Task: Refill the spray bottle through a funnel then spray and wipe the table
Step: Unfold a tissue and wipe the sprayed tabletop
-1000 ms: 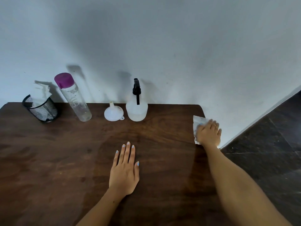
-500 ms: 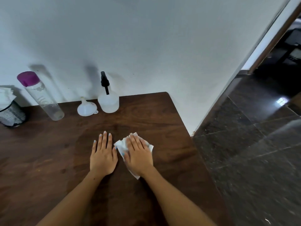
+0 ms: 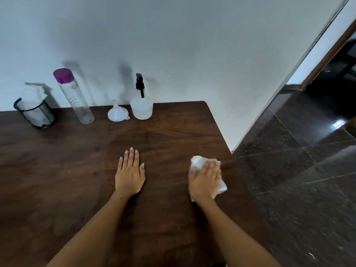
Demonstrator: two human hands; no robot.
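Table [image 3: 67, 180]: a dark wooden top is seen set against a pale wall; every place below is given relative to it.
Mesh cup [image 3: 35, 114]: a black wire cup is stood at the table's far left edge, and white tissues [image 3: 33, 95] are held upright in it.
Clear bottle [image 3: 74, 97]: a tall transparent bottle with a purple cap is stood along the table's far edge, just right of the mesh cup.
Funnel [image 3: 117, 112]: a white funnel is placed mouth down, spout up, at the table's far edge, just beside the spray bottle.
Spray bottle [image 3: 141, 106]: a translucent round bottle with a black pump head is stood upright near the table's far right corner.
Left hand [image 3: 130, 173]: it is laid palm down on the middle of the table, fingers straight and close together, nothing held.
Right hand [image 3: 205, 180]: it is pressed flat near the table's right edge, fingers slightly spread over the cloth.
Cloth [image 3: 200, 161]: a crumpled white wipe is pinned against the table under the right hand, its edges showing beyond the fingertips and at the right side.
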